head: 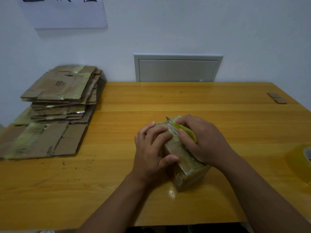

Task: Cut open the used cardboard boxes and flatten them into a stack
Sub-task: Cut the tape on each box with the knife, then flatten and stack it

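A small taped cardboard box stands on the wooden table in front of me. My left hand grips its left side, fingers over the top and thumb on the near face. My right hand holds a yellow-green utility knife on top of the box, its blade tip showing at the far end along the tape seam. A stack of flattened cardboard boxes lies at the table's left.
One larger flattened box lies in front of the stack near the left edge. A roll of clear tape sits at the right edge. A small cardboard scrap lies at the far right. A wall panel is behind the table.
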Demonstrator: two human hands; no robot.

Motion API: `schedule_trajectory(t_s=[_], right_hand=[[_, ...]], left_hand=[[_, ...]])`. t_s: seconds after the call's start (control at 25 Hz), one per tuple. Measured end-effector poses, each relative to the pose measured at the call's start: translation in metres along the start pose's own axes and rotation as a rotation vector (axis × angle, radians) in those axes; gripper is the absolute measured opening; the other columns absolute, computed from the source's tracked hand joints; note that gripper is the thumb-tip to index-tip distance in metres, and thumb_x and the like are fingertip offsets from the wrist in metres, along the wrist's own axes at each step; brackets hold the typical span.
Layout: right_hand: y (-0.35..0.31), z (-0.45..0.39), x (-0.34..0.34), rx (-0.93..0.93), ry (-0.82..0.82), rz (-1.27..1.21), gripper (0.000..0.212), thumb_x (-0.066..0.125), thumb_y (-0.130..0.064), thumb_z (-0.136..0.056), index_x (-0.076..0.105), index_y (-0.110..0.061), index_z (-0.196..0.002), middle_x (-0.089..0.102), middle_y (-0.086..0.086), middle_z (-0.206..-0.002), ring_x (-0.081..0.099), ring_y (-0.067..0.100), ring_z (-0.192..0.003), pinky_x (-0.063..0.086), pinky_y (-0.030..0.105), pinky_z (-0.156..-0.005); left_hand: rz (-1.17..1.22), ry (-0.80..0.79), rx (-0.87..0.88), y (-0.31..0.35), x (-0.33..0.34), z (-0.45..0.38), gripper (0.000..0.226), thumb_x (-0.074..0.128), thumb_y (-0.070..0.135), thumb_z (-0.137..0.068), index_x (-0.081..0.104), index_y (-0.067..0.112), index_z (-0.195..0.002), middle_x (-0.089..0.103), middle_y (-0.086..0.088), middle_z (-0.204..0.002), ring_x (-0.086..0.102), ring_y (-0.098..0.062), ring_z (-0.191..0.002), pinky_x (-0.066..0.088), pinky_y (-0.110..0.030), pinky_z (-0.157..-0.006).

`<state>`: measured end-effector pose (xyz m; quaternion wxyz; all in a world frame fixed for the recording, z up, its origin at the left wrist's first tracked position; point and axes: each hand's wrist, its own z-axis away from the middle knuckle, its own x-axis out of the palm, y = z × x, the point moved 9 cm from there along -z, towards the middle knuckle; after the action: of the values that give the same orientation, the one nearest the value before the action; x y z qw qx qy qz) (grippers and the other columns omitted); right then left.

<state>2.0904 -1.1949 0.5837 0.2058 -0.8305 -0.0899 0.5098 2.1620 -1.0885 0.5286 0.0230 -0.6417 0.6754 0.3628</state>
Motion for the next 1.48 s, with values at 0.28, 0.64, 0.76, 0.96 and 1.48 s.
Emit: schedule_trajectory(t_s=[0.28, 0.64, 0.76, 0.96, 1.48], right_hand=[[0.004, -0.001, -0.012, 0.063, 0.058, -0.132, 0.03, 0.053, -0.033, -0.085, 0.066, -0.015, -0.105, 0.066, 0.002, -0.075, 0.056, 0.016, -0.061, 0.044, 0.039, -0.057], [0.002, -0.01, -0.006, 0.065, 0.046, -0.136, 0.026, 0.044, -0.034, -0.099, 0.06, -0.017, -0.111, 0.063, 0.007, -0.065, 0.057, 0.022, -0.059, 0.045, 0.043, -0.058], [-0.002, -0.002, -0.005, 0.037, -0.01, -0.091, 0.039, 0.038, -0.041, -0.093, 0.059, -0.015, -0.115, 0.058, -0.002, -0.067, 0.052, 0.015, -0.06, 0.039, 0.038, -0.057], [0.007, 0.01, -0.009, 0.043, -0.072, -0.076, 0.038, 0.04, -0.042, -0.092, 0.062, -0.02, -0.114, 0.055, -0.012, -0.068, 0.049, 0.004, -0.059, 0.035, 0.027, -0.055], [0.024, -0.015, 0.001, 0.051, -0.046, -0.177, 0.031, 0.049, -0.029, -0.101, 0.07, -0.006, -0.1, 0.071, 0.01, -0.094, 0.064, 0.023, -0.086, 0.048, 0.043, -0.078]], left_hand=[[-0.001, -0.026, -0.022, 0.0, 0.002, 0.002, 0.07, 0.021, 0.078, -0.087, 0.056, 0.024, -0.116, 0.057, -0.004, -0.126, 0.036, -0.028, -0.132, 0.03, -0.045, -0.104], [-0.037, -0.08, -0.025, -0.003, 0.005, 0.004, 0.07, 0.023, 0.081, -0.084, 0.053, 0.029, -0.12, 0.052, -0.004, -0.131, 0.028, -0.023, -0.136, 0.029, -0.048, -0.105], [-0.05, -0.063, -0.037, -0.003, 0.005, 0.004, 0.068, 0.023, 0.081, -0.084, 0.054, 0.03, -0.118, 0.052, -0.002, -0.131, 0.03, -0.024, -0.135, 0.03, -0.049, -0.104], [-0.044, -0.037, -0.033, -0.001, 0.003, 0.004, 0.066, 0.025, 0.08, -0.085, 0.055, 0.029, -0.115, 0.054, -0.002, -0.129, 0.032, -0.025, -0.134, 0.031, -0.048, -0.103], [-0.28, -0.044, -0.018, 0.001, 0.008, 0.004, 0.041, 0.043, 0.059, -0.093, 0.054, 0.034, -0.123, 0.051, 0.003, -0.134, 0.034, -0.025, -0.135, 0.027, -0.046, -0.101]])
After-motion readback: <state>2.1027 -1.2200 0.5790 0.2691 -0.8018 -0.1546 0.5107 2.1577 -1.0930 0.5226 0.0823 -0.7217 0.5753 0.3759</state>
